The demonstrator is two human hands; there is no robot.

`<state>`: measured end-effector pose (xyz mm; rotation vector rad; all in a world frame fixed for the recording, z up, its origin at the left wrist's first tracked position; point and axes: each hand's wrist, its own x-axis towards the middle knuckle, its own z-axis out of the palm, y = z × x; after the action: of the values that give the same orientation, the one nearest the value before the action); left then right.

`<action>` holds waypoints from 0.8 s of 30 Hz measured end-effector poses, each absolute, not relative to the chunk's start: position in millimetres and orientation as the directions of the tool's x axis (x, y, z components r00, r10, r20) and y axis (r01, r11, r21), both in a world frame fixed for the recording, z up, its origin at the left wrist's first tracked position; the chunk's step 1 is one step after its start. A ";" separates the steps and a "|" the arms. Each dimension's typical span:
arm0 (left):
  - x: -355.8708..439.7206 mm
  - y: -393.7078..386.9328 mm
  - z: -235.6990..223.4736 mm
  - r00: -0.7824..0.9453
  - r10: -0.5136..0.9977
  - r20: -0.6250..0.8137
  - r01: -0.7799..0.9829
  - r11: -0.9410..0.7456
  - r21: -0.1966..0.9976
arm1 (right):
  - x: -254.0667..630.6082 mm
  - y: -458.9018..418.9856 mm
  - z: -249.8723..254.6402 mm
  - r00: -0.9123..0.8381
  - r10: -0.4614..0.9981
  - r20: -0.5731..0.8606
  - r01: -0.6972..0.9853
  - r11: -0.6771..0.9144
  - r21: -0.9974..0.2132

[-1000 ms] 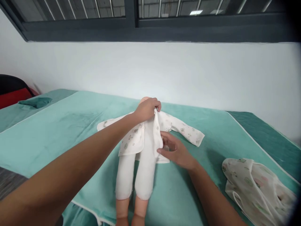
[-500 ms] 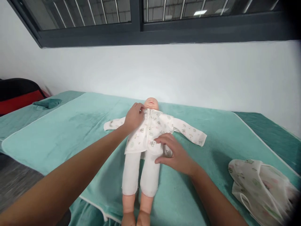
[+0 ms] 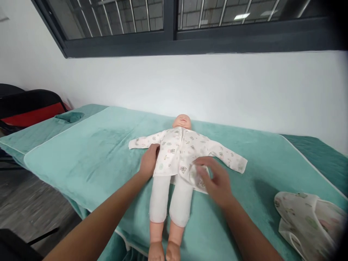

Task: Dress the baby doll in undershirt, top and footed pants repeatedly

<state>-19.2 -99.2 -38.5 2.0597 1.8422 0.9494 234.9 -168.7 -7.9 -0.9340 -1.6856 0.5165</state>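
Observation:
A baby doll lies on its back, head toward the wall, in white trousers and a white printed baby jacket. Both jacket sleeves stretch out sideways. My left hand rests against the jacket's side, below the sleeve on the left; its fingertips are hidden, so its grip is unclear. Over the jacket's lower front corner, my right hand is bent toward the cloth. Motion smears its fingers, and I cannot tell whether they pinch the fabric. The doll's bare feet point toward me.
A teal cover is spread over the bed beneath the doll. A crumpled printed white cloth lies at the right. Behind stand a white wall and a dark window frame. A black and red chair is at the left.
My left hand has moved from the jacket's collar down to its side. My right hand stays by the lower front corner, its fingers now blurred. The view has shifted slightly left.

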 end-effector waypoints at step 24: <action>-6.1 -65.9 -16.5 0.102 0.982 0.157 0.171 -0.172 0.970 | 256.1 -93.9 -51.4 0.053 0.978 0.204 0.059 0.201 -0.978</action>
<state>-6.1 -65.9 -16.5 1.5059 1.1902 1.1734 256.1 -93.9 -51.4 -1.1227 -1.2942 0.9900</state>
